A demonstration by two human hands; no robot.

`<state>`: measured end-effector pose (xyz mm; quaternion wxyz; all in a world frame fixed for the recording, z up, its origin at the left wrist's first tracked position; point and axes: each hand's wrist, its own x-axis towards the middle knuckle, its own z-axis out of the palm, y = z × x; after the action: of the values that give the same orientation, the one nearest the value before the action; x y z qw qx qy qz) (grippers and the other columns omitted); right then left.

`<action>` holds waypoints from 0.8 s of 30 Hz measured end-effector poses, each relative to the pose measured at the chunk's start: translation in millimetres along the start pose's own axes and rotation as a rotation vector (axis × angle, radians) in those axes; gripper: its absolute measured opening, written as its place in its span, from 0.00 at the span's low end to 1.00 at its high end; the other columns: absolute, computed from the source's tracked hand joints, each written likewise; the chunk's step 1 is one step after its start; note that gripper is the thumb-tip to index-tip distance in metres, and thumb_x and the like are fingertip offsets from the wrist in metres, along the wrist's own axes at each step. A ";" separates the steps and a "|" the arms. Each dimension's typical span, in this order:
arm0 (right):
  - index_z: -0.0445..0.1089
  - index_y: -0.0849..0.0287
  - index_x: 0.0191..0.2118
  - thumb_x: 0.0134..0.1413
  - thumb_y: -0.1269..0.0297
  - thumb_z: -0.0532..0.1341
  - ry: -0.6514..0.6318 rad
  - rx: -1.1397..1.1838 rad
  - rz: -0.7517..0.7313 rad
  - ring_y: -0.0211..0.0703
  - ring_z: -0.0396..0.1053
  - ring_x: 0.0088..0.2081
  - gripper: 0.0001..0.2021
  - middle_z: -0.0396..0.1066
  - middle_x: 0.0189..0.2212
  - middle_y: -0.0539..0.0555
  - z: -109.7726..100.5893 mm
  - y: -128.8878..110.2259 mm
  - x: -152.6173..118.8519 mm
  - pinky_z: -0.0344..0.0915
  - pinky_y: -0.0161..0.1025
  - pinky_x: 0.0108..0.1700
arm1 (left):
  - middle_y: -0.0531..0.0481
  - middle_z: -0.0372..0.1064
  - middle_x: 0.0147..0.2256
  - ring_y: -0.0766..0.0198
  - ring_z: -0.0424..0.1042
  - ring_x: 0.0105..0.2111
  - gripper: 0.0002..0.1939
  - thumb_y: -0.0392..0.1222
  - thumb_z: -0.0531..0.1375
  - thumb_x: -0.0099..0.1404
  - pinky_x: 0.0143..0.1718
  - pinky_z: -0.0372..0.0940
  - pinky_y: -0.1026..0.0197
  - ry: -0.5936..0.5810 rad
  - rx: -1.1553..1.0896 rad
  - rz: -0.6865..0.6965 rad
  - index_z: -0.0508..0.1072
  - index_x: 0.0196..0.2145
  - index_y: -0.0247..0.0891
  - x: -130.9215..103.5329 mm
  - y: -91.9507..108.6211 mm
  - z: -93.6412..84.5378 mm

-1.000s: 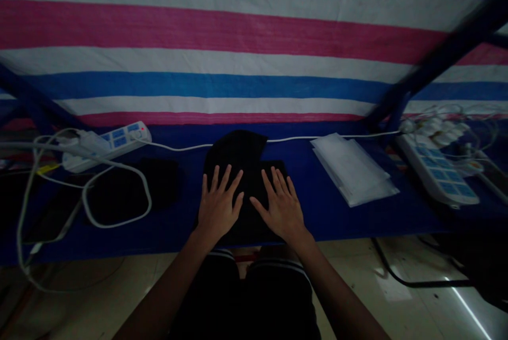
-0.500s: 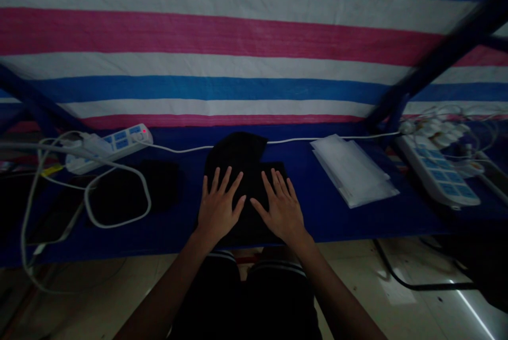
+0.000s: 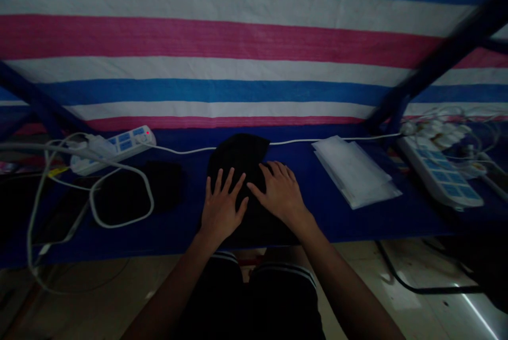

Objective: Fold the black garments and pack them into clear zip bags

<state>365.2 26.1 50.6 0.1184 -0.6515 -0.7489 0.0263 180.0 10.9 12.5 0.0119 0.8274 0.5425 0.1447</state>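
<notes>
A dark, folded piece of black cloth (image 3: 238, 152) lies on the blue surface in front of me, its far part rounded with a pointed corner on the right. My left hand (image 3: 222, 208) rests flat on its left side, fingers spread and pointing away from me. On the right side of the cloth is my right hand (image 3: 280, 192), thumb stretched out to the left and the other fingers slightly bent near the cloth's far right part. Neither hand grips anything that I can see. The cloth's folds are hard to make out in the dim light.
Left on the blue bench (image 3: 337, 223) are a power strip (image 3: 123, 144), looped white cables (image 3: 151, 192) and a dark phone-like device (image 3: 63, 218). Clear plastic bags (image 3: 355, 171) lie to the right, before another power strip (image 3: 440, 171) with plugs. A striped sheet (image 3: 238, 38) hangs behind.
My right hand has moved slightly away from me over the cloth, and its fingers have bent. The left hand stays flat in nearly the same place. The view has shifted slightly.
</notes>
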 end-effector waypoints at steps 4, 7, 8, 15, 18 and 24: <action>0.56 0.64 0.74 0.73 0.53 0.51 -0.010 0.039 -0.098 0.61 0.47 0.75 0.31 0.54 0.73 0.64 3.2 -9.9 46.4 0.46 0.59 0.74 | 0.46 0.49 0.75 0.39 0.44 0.75 0.31 0.51 0.53 0.76 0.72 0.44 0.27 0.005 0.006 0.005 0.57 0.73 0.49 0.4 0.0 1.1; 0.50 0.63 0.76 0.74 0.53 0.51 -0.080 0.029 -0.180 0.61 0.39 0.77 0.33 0.46 0.76 0.63 18.4 -10.0 71.2 0.39 0.60 0.76 | 0.46 0.50 0.74 0.38 0.45 0.75 0.30 0.51 0.54 0.75 0.72 0.45 0.27 0.015 0.009 0.007 0.60 0.72 0.48 0.7 0.5 0.9; 0.50 0.64 0.76 0.74 0.51 0.51 -0.109 0.022 -0.181 0.62 0.38 0.77 0.33 0.45 0.76 0.64 24.1 -8.4 75.9 0.38 0.60 0.76 | 0.45 0.50 0.74 0.38 0.46 0.75 0.30 0.51 0.54 0.75 0.72 0.45 0.27 0.014 0.010 0.005 0.60 0.72 0.47 0.8 0.8 0.6; 0.49 0.62 0.76 0.75 0.45 0.47 -0.096 0.015 -0.201 0.60 0.36 0.77 0.35 0.41 0.77 0.63 45.0 2.8 78.2 0.34 0.60 0.76 | 0.45 0.49 0.74 0.39 0.44 0.75 0.29 0.50 0.54 0.76 0.72 0.44 0.27 0.008 0.014 0.011 0.60 0.72 0.46 0.9 1.3 -0.4; 0.49 0.63 0.76 0.75 0.44 0.47 -0.093 0.031 -0.211 0.60 0.35 0.78 0.36 0.41 0.77 0.64 46.7 4.3 79.6 0.33 0.60 0.76 | 0.45 0.49 0.75 0.39 0.44 0.75 0.30 0.50 0.54 0.76 0.72 0.44 0.27 -0.001 0.022 0.008 0.60 0.72 0.46 0.9 1.3 -0.8; 0.43 0.62 0.77 0.71 0.38 0.48 -0.106 0.159 -0.308 0.60 0.29 0.78 0.41 0.35 0.78 0.63 35.3 11.9 70.0 0.34 0.64 0.76 | 0.46 0.49 0.75 0.40 0.43 0.75 0.30 0.52 0.54 0.76 0.73 0.43 0.29 -0.015 0.041 -0.012 0.61 0.71 0.46 0.7 3.0 -1.1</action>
<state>360.6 100.7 24.1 0.1327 -0.5153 -0.8406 0.1014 182.7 10.2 14.2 0.0001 0.8253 0.5501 0.1273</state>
